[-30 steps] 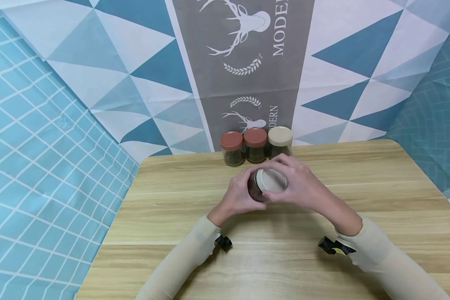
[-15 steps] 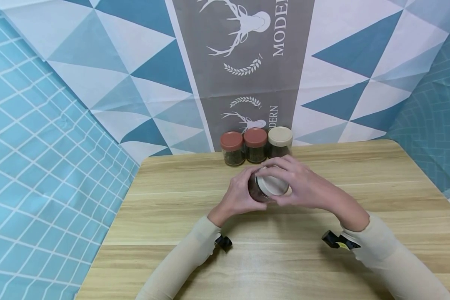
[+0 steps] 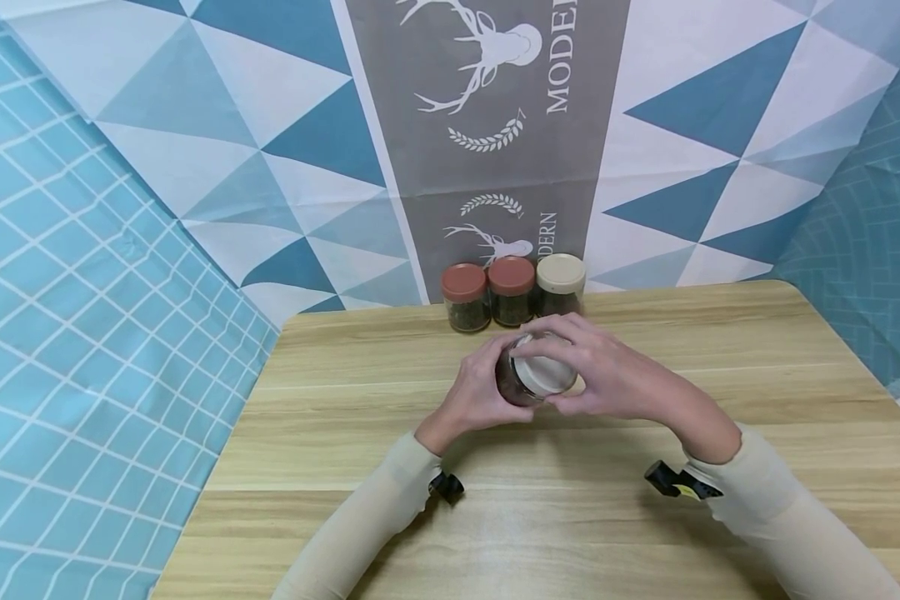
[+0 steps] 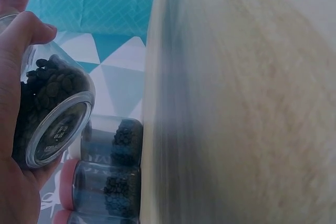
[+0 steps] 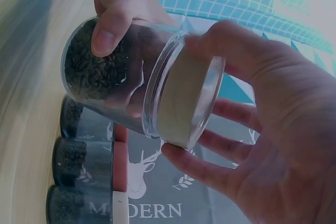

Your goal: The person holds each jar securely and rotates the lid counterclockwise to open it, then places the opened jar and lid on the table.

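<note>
A clear jar (image 3: 513, 380) of dark seed-like pieces is tilted above the table, its cream lid (image 3: 546, 377) turned towards the right. My left hand (image 3: 477, 390) grips the glass body, thumb and fingers on opposite sides. Around the lid, my right hand (image 3: 615, 377) has its thumb and fingertips on the rim; its palm stays apart from the lid's top. In the right wrist view the lid (image 5: 185, 98) sits on the jar's neck, and the seeds (image 5: 97, 69) lie towards the base. The jar's bottom (image 4: 60, 129) shows in the left wrist view.
Two jars with red lids, one left (image 3: 465, 298) and one middle (image 3: 512, 292), stand beside a cream-lidded jar (image 3: 560, 283) at the table's back edge. A patterned cloth (image 3: 285, 150) hangs behind. The wooden table (image 3: 330, 467) spreads below my arms.
My right hand has shifted slightly right and its fingers have changed position on the lid. The jar leans a little more to the right. My left hand stays in place.
</note>
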A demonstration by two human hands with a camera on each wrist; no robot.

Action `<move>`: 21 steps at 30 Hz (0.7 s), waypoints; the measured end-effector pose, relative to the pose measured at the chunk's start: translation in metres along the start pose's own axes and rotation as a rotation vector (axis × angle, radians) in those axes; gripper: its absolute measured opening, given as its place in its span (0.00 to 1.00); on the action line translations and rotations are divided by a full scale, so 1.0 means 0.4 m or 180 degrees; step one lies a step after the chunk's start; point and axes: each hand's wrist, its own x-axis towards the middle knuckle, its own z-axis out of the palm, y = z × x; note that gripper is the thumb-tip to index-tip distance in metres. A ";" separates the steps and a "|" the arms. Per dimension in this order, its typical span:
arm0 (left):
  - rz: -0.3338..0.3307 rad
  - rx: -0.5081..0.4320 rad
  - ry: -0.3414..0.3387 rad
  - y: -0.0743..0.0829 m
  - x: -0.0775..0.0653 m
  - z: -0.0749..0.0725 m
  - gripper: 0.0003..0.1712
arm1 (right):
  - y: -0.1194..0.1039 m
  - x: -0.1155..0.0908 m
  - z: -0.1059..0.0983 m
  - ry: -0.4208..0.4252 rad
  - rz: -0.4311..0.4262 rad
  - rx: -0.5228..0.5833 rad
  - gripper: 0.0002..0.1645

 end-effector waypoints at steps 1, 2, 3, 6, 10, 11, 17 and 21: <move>0.0001 0.0005 0.0006 0.000 -0.001 0.000 0.59 | -0.002 0.000 -0.001 0.0016 0.0073 0.0030 0.45; -0.0002 0.0007 0.0010 -0.001 -0.001 0.000 0.59 | -0.004 0.000 -0.002 0.0040 0.0159 0.0064 0.46; -0.0009 0.0006 0.0014 0.000 -0.001 0.000 0.59 | -0.007 0.001 -0.003 0.0074 0.0260 0.0089 0.46; -0.0055 -0.0013 0.0010 0.001 -0.001 -0.002 0.59 | -0.014 0.005 -0.004 0.0218 0.0611 0.0135 0.44; -0.0091 -0.0010 -0.0008 0.003 0.000 -0.002 0.59 | -0.023 0.009 0.003 0.0312 0.1077 0.0149 0.39; -0.0084 -0.0011 -0.0014 0.003 0.000 -0.002 0.59 | -0.024 0.009 0.005 0.0316 0.1167 0.0145 0.39; -0.0050 -0.0006 -0.0036 0.007 0.002 -0.001 0.60 | -0.035 0.010 0.013 0.0300 0.1361 0.0045 0.38; -0.0056 0.0023 -0.0031 0.007 0.003 0.000 0.60 | -0.040 0.012 0.020 0.0256 0.1336 0.0007 0.37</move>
